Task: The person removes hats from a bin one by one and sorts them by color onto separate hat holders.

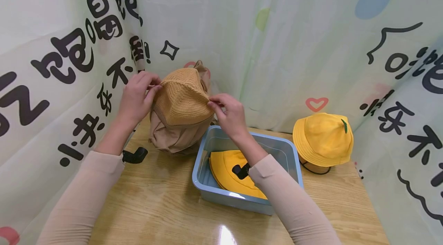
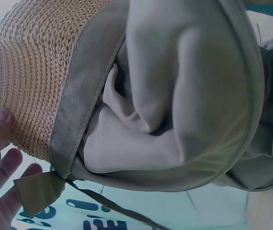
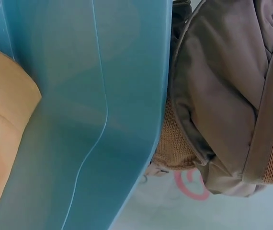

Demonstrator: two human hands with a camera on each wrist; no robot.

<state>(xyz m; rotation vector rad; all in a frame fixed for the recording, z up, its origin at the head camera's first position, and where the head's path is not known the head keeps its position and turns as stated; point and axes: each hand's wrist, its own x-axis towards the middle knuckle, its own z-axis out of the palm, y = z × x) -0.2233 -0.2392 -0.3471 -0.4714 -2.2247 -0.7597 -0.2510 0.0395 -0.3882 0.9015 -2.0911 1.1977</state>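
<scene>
A sun hat with a tan knitted crown (image 1: 183, 97) and a floppy brown cloth brim (image 1: 176, 137) is at the back left of the table. My left hand (image 1: 138, 93) pinches the left side of the crown, its thumb lying on the knit in the left wrist view. On the crown's right side, my right hand (image 1: 230, 116) pinches the knit between thumb and fingers. The left wrist view also shows a cloth band (image 2: 86, 76) round the crown and a tie hanging by the fingers. More tan knit (image 3: 175, 148) shows under the brim in the right wrist view.
A blue plastic bin (image 1: 197, 175) stands right of the sun hat, with yellow hats (image 1: 225, 164) lying flat inside under my right forearm. Farther right, a yellow bucket hat (image 1: 322, 139) with a green sprout sits on a dark wire stand (image 1: 320, 172). A printed curtain (image 1: 225, 37) surrounds the wooden table (image 1: 155, 206).
</scene>
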